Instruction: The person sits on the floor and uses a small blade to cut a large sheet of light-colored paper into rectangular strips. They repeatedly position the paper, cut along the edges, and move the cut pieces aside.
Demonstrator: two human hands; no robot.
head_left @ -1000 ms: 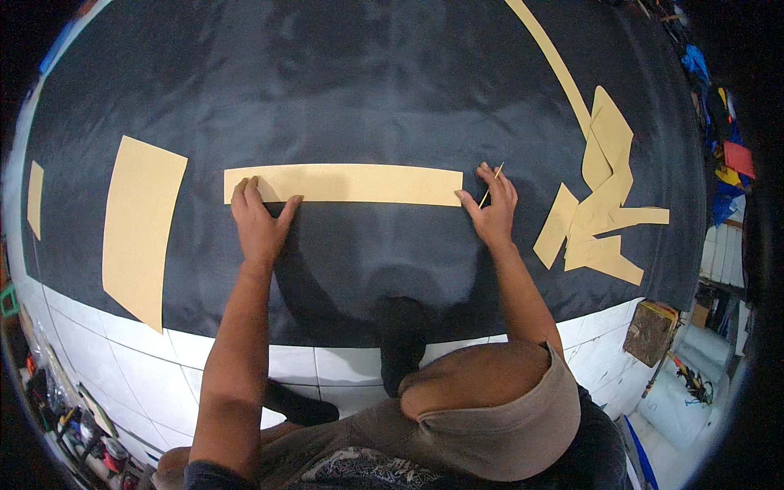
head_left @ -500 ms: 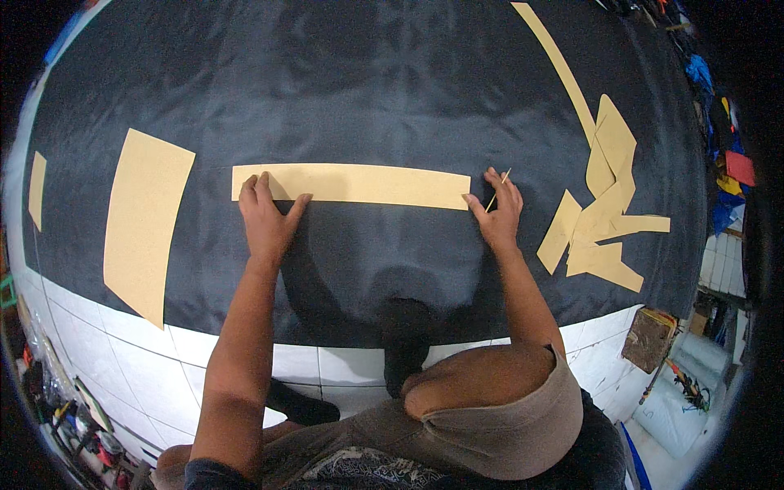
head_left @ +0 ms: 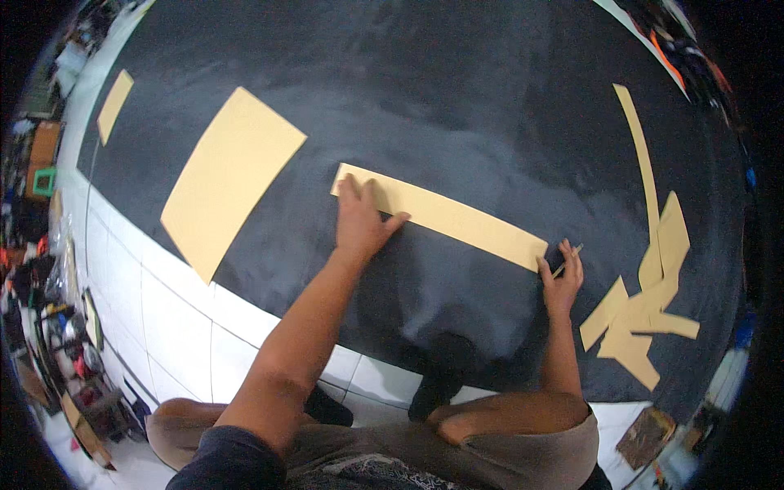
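A long, slightly curved strip of tan card point(head_left: 465, 219) lies flat on a large sheet of black material point(head_left: 392, 106). My left hand point(head_left: 359, 220) rests with fingers spread on the strip's left end, its thumb at the near edge. At the right end, the thumb of my right hand point(head_left: 562, 282) touches or nearly touches the strip's corner. A thin pencil-like stick point(head_left: 578, 248) is held between that hand's fingers, its lower part hidden by them.
To the left lie a broad tan card piece point(head_left: 233, 180) and a small narrow one point(head_left: 116, 106). Several overlapping card pieces point(head_left: 633, 314) and a long thin strip point(head_left: 639, 155) lie at the right. White floor tiles point(head_left: 175, 302) border the sheet; clutter point(head_left: 77, 351) stands at far left.
The view has swung, so the sheet and card pieces appear turned clockwise. Both hands remain at the strip's ends, and the stick is still in my right hand.
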